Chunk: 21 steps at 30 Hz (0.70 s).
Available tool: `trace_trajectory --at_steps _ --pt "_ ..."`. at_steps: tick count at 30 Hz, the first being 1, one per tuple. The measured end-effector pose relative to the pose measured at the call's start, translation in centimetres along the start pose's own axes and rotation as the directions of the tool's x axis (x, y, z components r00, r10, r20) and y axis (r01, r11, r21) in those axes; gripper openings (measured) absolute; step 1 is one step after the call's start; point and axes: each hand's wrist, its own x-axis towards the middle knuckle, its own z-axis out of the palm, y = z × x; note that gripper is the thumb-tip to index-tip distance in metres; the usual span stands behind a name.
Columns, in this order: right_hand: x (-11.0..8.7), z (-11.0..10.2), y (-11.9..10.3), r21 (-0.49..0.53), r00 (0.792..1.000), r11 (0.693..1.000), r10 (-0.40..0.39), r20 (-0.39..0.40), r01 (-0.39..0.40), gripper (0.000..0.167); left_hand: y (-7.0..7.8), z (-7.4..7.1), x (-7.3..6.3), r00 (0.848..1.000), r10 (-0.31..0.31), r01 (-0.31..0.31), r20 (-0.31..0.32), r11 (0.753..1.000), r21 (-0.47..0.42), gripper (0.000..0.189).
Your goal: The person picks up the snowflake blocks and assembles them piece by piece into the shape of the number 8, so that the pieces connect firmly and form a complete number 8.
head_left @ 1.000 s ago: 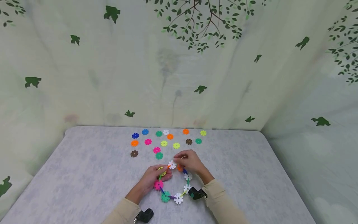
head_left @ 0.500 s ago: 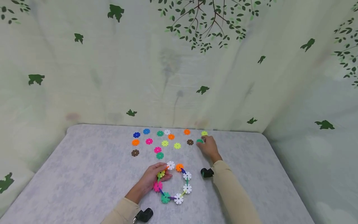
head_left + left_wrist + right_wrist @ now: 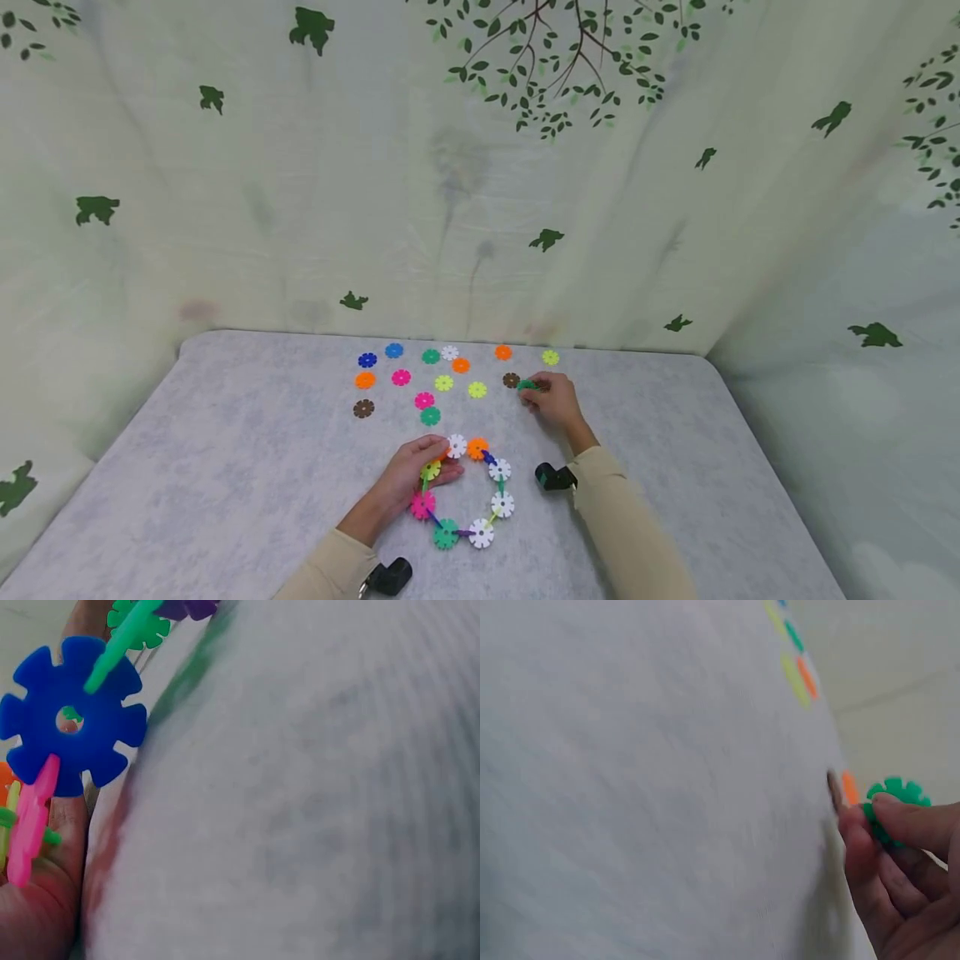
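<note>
My left hand [image 3: 408, 475] grips a loop of slotted plastic snowflake discs by its far left side, at the yellow disc [image 3: 431, 470]. Around the loop run a pink disc [image 3: 423, 504], a green one [image 3: 446, 534], several white ones [image 3: 482, 533] and an orange one [image 3: 477, 448], with edge-on discs linking them. In the left wrist view a blue disc [image 3: 45, 742] joins a pink disc [image 3: 31, 825] beside the palm. Between thumb and fingers my right hand [image 3: 558, 404] pinches a loose green disc [image 3: 900, 791], held close to the brown disc [image 3: 511, 380].
Loose discs lie spread along the back of the grey cloth-covered table [image 3: 247, 467], among them an orange disc [image 3: 365, 380], a yellow disc [image 3: 477, 390] and a green disc [image 3: 431, 416]. Behind the table hangs a leaf-printed curtain [image 3: 375, 208].
My right hand left the loop's far end, reached to the back right and picked up a green disc, which has shifted slightly left. The left hand stays on the loop.
</note>
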Motion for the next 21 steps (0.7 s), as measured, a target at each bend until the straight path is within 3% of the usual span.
trace_trajectory --at_steps 5,7,11,16,21 --pt "-4.4 1.3 -1.9 0.123 0.976 0.978 -0.182 0.117 0.168 0.011 0.0 0.5 0.1 0.996 -0.016 0.019 -0.088 0.999 0.037 0.027" --pt "-6.0 1.9 -2.6 0.136 0.952 0.958 -0.272 0.139 0.254 0.010 0.1 0.6 0.1 0.993 -0.020 0.024 -0.112 0.999 0.034 0.027" --pt "-7.8 3.0 -3.2 0.090 0.916 0.925 -0.379 0.133 0.369 0.006 0.3 0.7 0.2 0.992 -0.021 0.022 -0.123 1.000 0.012 0.024" --pt "-8.5 4.1 -2.9 0.009 0.890 0.897 -0.439 0.123 0.442 0.006 0.0 0.7 0.2 0.992 -0.018 0.018 -0.126 1.000 -0.003 0.026" --pt "-9.0 4.8 -2.8 0.056 0.899 0.906 -0.423 0.111 0.419 0.005 0.0 0.7 0.2 0.988 -0.014 0.017 -0.151 1.000 0.019 0.025"
